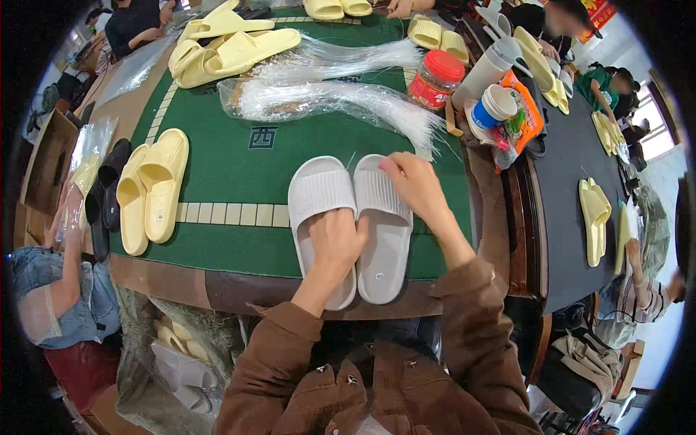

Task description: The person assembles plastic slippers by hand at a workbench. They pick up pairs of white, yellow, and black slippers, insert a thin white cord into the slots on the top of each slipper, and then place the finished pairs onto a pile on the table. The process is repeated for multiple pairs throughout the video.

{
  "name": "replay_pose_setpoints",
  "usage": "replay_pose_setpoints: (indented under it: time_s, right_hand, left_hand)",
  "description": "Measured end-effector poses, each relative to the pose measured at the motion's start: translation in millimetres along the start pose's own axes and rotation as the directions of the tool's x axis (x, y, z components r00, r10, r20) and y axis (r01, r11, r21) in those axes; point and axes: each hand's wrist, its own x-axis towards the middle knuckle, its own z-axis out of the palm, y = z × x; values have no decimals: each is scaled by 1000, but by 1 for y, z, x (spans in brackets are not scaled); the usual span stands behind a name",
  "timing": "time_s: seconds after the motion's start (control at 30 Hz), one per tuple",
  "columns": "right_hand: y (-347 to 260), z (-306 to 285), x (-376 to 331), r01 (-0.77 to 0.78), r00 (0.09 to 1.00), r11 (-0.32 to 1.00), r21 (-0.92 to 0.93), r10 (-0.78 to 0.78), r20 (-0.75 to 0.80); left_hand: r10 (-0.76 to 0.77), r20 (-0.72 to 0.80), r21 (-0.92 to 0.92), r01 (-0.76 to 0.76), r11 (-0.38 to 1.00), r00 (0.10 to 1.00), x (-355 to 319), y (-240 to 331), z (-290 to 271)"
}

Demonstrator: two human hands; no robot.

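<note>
A pair of light grey slippers stands side by side, toes away from me, at the table's front edge. My left hand (pixel 335 238) reaches into the left slipper (pixel 319 183); its fingers go under the ribbed strap and are hidden, with the thumb at the slipper's inner side. My right hand (pixel 417 185) is closed over the toe end of the right slipper (pixel 382 254), fingertips pinched at the upper edge of its strap. What they pinch, if anything, is too small to make out. A thin clear strand sticks up between the two toes.
Bundles of clear plastic strands (pixel 341 101) lie across the green mat (pixel 217 156). Yellow slippers (pixel 163 185) stand left, more at the back left. A red-lidded jar (pixel 437 78), a paper cup (pixel 494 106) and an orange bag (pixel 528 109) stand back right. Other people work at both sides.
</note>
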Motion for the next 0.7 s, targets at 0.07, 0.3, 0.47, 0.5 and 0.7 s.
replay_pose_setpoints:
  time_s: [0.07, 0.3, 0.47, 0.5, 0.7]
  right_hand:
    - [-8, 11, 17, -87, 986, 991, -101, 100, 132]
    - [-20, 39, 34, -110, 975, 982, -152, 137, 176]
    - [-2, 41, 37, -134, 991, 964, 230, 127, 47]
    - [-4, 39, 37, -168, 986, 944, 286, 153, 72]
    - [-8, 41, 44, -161, 983, 917, 365, 115, 145]
  left_hand:
    - [3, -19, -5, -3, 1000, 1000, -1, -1, -2]
    - [-2, 8, 38, 2, 999, 1000, -3, -4, -1]
    - [12, -23, 12, -12, 1000, 1000, -2, -3, 2]
    - [-10, 3, 10, 10, 1000, 1000, -3, -2, 1]
    - [-4, 44, 32, 3, 999, 999, -4, -2, -2]
